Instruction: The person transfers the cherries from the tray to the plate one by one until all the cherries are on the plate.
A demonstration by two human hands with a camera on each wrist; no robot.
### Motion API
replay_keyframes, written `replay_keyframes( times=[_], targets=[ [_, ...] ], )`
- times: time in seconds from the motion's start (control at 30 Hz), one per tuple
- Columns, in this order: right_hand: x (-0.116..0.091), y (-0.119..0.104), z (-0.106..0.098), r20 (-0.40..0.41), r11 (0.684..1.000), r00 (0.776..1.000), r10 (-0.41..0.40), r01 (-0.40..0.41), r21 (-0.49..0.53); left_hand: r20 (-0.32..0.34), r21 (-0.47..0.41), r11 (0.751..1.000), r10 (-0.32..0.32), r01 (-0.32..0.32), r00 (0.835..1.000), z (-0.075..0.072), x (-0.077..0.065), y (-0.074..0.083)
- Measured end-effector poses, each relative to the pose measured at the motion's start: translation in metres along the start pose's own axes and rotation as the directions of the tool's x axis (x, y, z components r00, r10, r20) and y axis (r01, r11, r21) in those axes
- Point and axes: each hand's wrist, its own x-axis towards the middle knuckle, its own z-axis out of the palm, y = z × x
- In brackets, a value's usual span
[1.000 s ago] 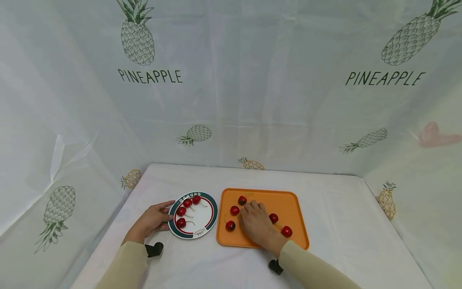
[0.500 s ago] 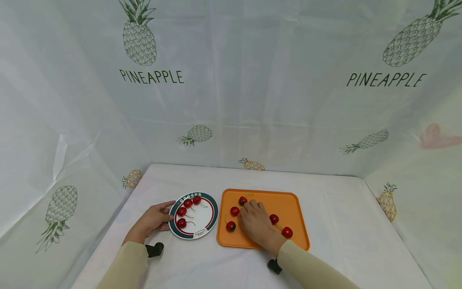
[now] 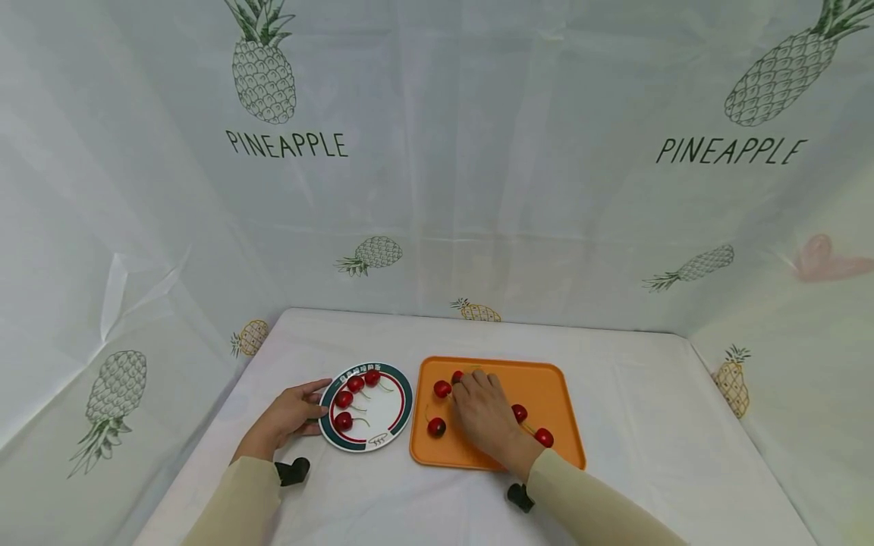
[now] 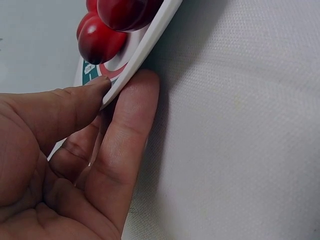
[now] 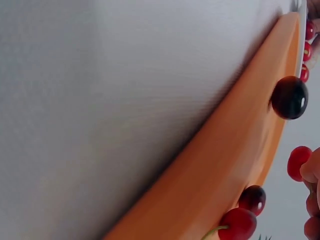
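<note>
White sheet (image 3: 464, 182) hangs at back & sides, printed w/ pineapples & the word PINEAPPLE. Below it, a desk (image 3: 628, 402) covered in white cloth. Orange rect. tray (image 3: 539, 379) lies approx. centre; just to its L, a round plate (image 3: 382, 409), white w/ green & red bands. R hand (image 3: 486, 415) is over the tray's middle, blocking part of it & of the far cherry (image 3: 457, 376). L hand (image 3: 295, 412) pinches the plate's L rim: L wrist view shows thumb on top & fingers beneath, mostly hidden in head view. R wrist view shows, at frame edge, R fingers clamped on a red cherry (image 5: 297, 162), clear of the tray; head view leaves that gap unclear. Four stemmed cherries (image 3: 344, 399) line the plate's L side; in the tray, a dark cherry (image 3: 436, 428) near L edge & a pair of cherries (image 3: 543, 437) R of the hand.
</note>
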Motion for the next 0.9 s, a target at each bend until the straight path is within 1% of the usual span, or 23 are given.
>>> replay_keyframes(
  times=[0.23,0.37,0.43,0.6,0.67,0.8,0.9],
  targets=[
    [0.004,-0.004,-0.004,-0.077,0.999,0.997,-0.015,0.018,0.038,-0.008,0.007,1.0,-0.008,0.008,1.0,0.001,0.0,-0.001],
    [0.007,-0.007,-0.005,-0.088,0.999,0.996,-0.03,0.034,0.04,-0.015,0.013,1.0,-0.006,0.006,1.0,0.001,0.001,-0.002],
    [0.009,-0.009,-0.006,-0.079,0.998,0.996,-0.038,0.042,0.041,-0.013,0.017,1.0,-0.003,0.003,1.0,0.001,0.002,-0.002],
    [0.017,-0.014,-0.011,-0.007,0.997,0.998,-0.066,0.066,0.028,-0.009,0.019,1.0,0.0,0.001,1.0,0.001,0.002,0.0],
    [0.021,-0.017,-0.012,-0.001,0.997,0.997,-0.08,0.08,0.024,-0.008,0.017,1.0,0.0,0.0,1.0,0.001,0.003,0.0],
    [0.03,-0.025,-0.013,-0.014,0.994,0.994,-0.109,0.11,0.02,-0.007,0.011,1.0,-0.003,0.003,1.0,0.0,0.005,-0.001],
    [0.038,-0.032,-0.014,0.013,0.992,0.992,-0.124,0.124,0.004,-0.007,0.005,1.0,-0.005,0.005,1.0,0.0,0.006,-0.001]
  ],
)
